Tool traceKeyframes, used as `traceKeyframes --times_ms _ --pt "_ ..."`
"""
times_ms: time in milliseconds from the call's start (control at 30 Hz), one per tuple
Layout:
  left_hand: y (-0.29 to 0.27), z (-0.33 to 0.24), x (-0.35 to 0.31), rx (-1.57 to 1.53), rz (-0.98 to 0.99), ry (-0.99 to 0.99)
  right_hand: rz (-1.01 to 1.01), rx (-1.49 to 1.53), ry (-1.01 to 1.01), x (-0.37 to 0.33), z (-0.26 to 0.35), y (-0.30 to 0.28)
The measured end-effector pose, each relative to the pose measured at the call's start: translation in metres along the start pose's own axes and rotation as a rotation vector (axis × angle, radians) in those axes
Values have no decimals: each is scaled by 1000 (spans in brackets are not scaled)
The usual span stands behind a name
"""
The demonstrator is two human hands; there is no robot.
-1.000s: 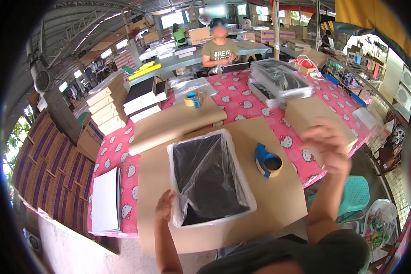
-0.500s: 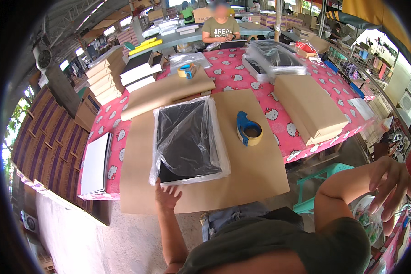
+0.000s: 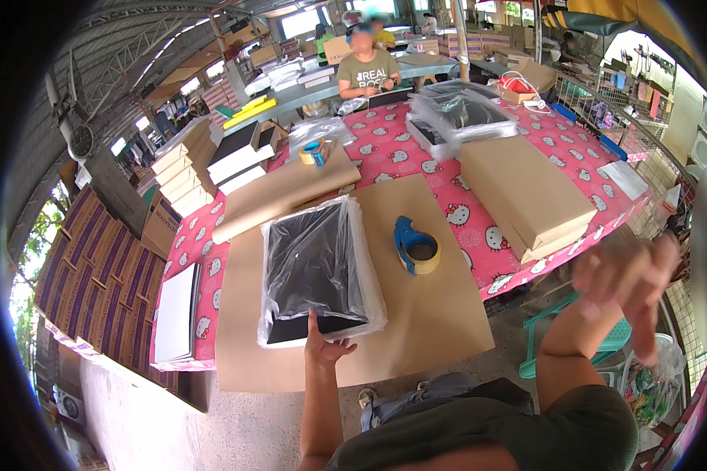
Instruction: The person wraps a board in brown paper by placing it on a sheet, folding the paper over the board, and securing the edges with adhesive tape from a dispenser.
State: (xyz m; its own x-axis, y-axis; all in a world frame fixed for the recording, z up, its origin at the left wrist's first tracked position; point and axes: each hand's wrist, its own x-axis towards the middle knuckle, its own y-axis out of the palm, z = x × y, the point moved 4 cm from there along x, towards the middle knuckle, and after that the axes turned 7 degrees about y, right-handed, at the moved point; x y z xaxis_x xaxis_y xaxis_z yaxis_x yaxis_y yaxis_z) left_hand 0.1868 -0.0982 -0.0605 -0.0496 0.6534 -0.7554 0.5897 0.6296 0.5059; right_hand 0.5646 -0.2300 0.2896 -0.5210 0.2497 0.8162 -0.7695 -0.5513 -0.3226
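Stack of plastic-wrapped black sheets [image 3: 310, 271] lies on brown paper [image 3: 432, 334], long axis pointing away from me, my left hand [image 3: 324, 350] spread at its near edge, my right hand [image 3: 624, 275] splayed, well apart.

Black rectangular stack [image 3: 310, 263] is wrapped in clear plastic film [image 3: 371, 294], glossy and wrinkled. Matt, smooth finish is shown by the wide brown paper sheet [image 3: 432, 326].

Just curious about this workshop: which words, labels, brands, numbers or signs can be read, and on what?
Text located, not quoted:
Olive cloth shirt opposite: large pale letters, mostly readable.
Stacked cardboard cartons, brown and purple: letters, mostly too small.
Brown cardboard box, far back: letters, too small.
Black rectangular stack in clear plastic: none visible.
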Motion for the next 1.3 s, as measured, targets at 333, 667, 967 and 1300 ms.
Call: traceKeyframes --times_ms 333,667,967,1300 --pt "-35 -6 -38 34 93 159 -171 -591 998 -59 -272 89" --pt "-278 8 -131 -490 -203 562 595 -221 769 -51 -329 272" --pt "-453 218 -452 -1072 -1052 1335 1179 293 186 -24 -147 459" --pt "-396 353 -536 -1271 -1368 1331 1372 490 -29 -72 -76 489"
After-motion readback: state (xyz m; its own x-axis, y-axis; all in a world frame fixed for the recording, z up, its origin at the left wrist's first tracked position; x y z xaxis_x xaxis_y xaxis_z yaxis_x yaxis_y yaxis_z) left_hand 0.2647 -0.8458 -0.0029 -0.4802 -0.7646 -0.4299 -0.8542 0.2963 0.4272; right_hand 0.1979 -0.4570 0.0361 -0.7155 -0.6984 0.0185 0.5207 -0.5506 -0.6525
